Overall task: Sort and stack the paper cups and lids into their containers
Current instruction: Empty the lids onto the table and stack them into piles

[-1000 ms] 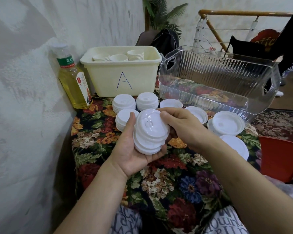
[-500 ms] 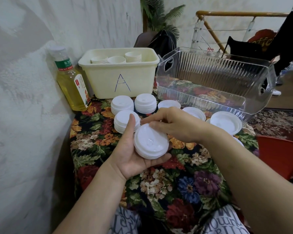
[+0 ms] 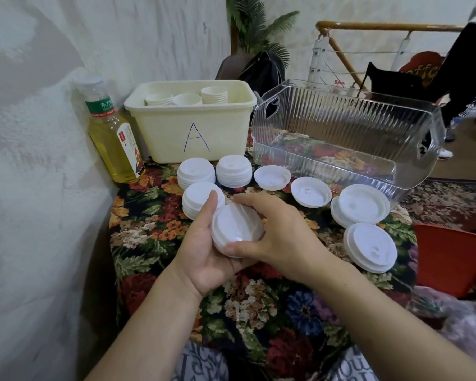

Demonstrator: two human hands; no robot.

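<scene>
The stack of lids (image 3: 238,229), loosely fanned 1 second ago, now sits squared between both hands, left hand (image 3: 204,259) cupping beneath, right hand (image 3: 275,235) clamping its edge, ready for the clear bin (image 3: 341,127) beyond.

White plaster wall (image 3: 39,133) — perhaps stair railing (image 3: 382,26)

Left hand (image 3: 204,251) cradles a lid stack (image 3: 237,229); right hand (image 3: 275,232) clasps it from the side.

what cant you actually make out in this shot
Head view only:
- Count of lids in the held stack: left hand and right hand cover its sides.
- Depth of the cup stacks: hidden by the cream bin wall.
- Bottle label text: too small.
</scene>
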